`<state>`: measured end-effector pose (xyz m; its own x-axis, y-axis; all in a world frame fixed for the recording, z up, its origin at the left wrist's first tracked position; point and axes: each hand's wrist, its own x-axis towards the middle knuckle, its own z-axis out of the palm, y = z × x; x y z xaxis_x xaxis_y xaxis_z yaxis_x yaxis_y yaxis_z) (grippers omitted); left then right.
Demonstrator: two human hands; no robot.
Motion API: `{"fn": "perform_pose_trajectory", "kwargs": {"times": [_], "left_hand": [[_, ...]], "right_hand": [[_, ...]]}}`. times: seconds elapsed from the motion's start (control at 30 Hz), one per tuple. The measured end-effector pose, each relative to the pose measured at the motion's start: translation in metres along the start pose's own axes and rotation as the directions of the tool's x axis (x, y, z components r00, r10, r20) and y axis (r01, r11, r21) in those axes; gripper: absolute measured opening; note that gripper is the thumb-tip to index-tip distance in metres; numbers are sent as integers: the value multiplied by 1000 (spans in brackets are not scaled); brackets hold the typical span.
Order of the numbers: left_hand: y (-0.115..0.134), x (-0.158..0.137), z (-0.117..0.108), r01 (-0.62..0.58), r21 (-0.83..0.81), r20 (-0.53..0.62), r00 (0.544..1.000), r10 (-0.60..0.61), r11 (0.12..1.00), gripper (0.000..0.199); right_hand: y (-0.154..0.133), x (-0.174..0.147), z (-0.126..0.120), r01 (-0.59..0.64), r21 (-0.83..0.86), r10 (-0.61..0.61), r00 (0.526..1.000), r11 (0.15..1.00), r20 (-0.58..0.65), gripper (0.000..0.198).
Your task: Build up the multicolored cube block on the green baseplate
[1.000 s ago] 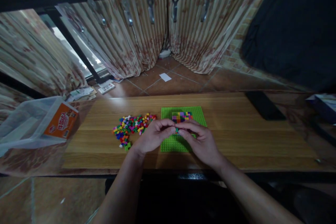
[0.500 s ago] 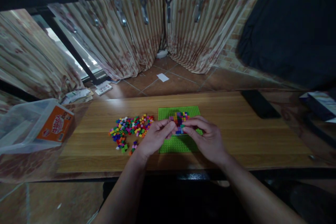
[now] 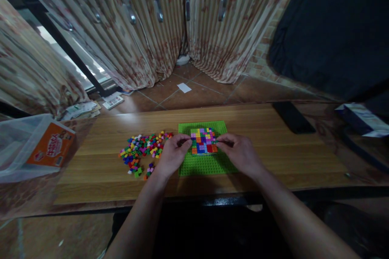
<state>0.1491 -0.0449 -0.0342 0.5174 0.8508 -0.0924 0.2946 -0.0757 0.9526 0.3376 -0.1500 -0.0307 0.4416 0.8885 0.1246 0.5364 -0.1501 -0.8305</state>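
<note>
A rectangular panel of many-coloured toy building bricks [image 3: 204, 142] sits over the green studded baseplate [image 3: 209, 167]. My left hand [image 3: 175, 151] is closed, with thumb and forefinger pinched at the panel's left edge. At the opposite edge, my right hand [image 3: 240, 151] is also closed in a pinch. A small green brick [image 3: 215, 141] shows at its fingertips, partly covered by them. To the left of the baseplate a loose pile of small coloured bricks [image 3: 146, 145] is spread on the wooden board [image 3: 261, 170].
A black phone-like slab [image 3: 293, 117] rests at the board's right rear. Beyond the left end stands a clear plastic tub [image 3: 18, 141] with an orange label. A blue and white packet [image 3: 364, 119] lies far right. Striped curtains [image 3: 146, 40] hang behind.
My hands have moved apart from over the panel to its two sides, uncovering its top. The view has shifted slightly, so the board appears further left.
</note>
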Motion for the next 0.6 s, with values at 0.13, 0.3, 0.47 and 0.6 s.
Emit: {"fn": "perform_pose_trajectory", "kwargs": {"times": [0.13, 0.3, 0.47, 0.6], "left_hand": [[-1, 0, 0, 0, -13, 24, 1000, 1, 1000, 25], [1, -1, 0, -6, 14, 22, 1000, 6, 1000, 22], [3, -2, -1, 3, 7, 26, 1000, -3, 1000, 20], [1, -1, 0, 0, 2, 24, 1000, 0, 1000, 18]], "right_hand": [[2, 3, 3, -29, 46, 29, 999, 999, 14, 8], [5, 4, 6, -42, 109, 41, 999, 993, 11, 8], [9, 5, 6, -60, 186, 59, 998, 981, 7, 13], [10, 6, 4, -105, 268, 102, 994, 958, 24, 16]]}}
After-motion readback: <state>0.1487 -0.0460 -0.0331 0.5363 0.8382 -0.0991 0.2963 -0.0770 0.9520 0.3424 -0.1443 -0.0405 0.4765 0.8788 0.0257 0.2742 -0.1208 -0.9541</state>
